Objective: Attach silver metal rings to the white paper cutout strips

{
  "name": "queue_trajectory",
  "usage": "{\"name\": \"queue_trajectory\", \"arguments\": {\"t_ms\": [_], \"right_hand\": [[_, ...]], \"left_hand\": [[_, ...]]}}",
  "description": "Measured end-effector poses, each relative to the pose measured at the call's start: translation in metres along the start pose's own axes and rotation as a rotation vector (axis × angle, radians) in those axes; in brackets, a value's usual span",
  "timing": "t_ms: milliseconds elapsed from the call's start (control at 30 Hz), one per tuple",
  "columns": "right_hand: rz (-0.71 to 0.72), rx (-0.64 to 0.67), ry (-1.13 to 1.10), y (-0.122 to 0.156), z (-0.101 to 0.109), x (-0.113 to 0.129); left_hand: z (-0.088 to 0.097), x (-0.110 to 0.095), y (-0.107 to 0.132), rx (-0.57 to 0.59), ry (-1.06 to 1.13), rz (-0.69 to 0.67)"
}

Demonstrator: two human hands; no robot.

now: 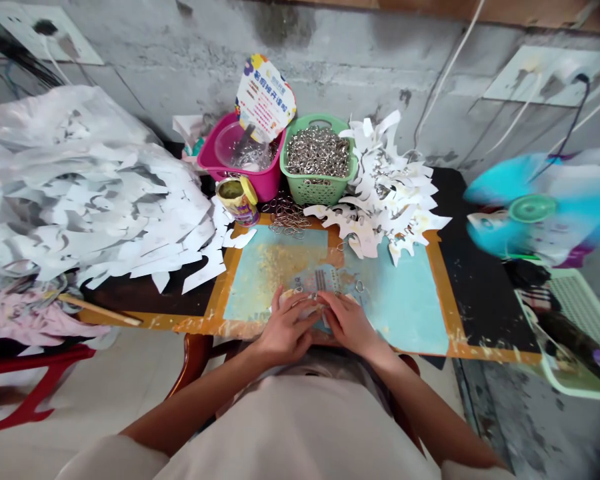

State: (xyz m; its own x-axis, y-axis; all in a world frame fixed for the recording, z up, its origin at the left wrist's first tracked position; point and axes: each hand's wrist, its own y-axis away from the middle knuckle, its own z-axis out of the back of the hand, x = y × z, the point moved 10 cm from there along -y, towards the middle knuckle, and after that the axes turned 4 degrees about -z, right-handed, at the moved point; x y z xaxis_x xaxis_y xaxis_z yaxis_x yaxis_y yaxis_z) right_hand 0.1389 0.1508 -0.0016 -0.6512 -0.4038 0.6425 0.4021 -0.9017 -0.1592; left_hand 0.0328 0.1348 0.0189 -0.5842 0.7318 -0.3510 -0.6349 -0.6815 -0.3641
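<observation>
My left hand (291, 327) and my right hand (351, 324) meet at the front edge of the table, fingers bent together over a white cut-out piece (353, 298). Most of that piece is hidden under the fingers. A small shiny metal ring (313, 296) shows between the fingertips. Just beyond my right hand, another metal ring (360, 287) lies on the light blue sheet (405, 307). A small heap of loose metal rings (287, 219) sits farther back, in front of the baskets.
Behind stand a pink basket (265, 185) and a green basket (320, 193) full of metal rings. An open can (237, 200) is beside them. White cut-outs pile up left (145, 213) and right (380, 193). A blue fan (500, 180) spins at right. A wooden stick (103, 309) lies left.
</observation>
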Motion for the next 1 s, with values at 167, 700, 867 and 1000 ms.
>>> {"name": "queue_trajectory", "arguments": {"t_ms": [167,700,867,1000], "right_hand": [[0.034,-0.040,0.015,0.003,0.003,-0.002],[-0.061,0.039,0.118,-0.004,-0.008,-0.002],[-0.109,0.030,0.064,-0.004,-0.009,-0.005],[-0.089,0.060,0.073,-0.001,-0.012,-0.002]], "left_hand": [[0.029,0.030,0.001,-0.250,-0.016,0.274],[-0.004,0.058,-0.032,-0.049,-0.038,0.493],[-0.001,0.059,-0.023,-0.165,-0.035,0.493],[0.002,0.058,-0.010,-0.212,-0.121,0.562]]}}
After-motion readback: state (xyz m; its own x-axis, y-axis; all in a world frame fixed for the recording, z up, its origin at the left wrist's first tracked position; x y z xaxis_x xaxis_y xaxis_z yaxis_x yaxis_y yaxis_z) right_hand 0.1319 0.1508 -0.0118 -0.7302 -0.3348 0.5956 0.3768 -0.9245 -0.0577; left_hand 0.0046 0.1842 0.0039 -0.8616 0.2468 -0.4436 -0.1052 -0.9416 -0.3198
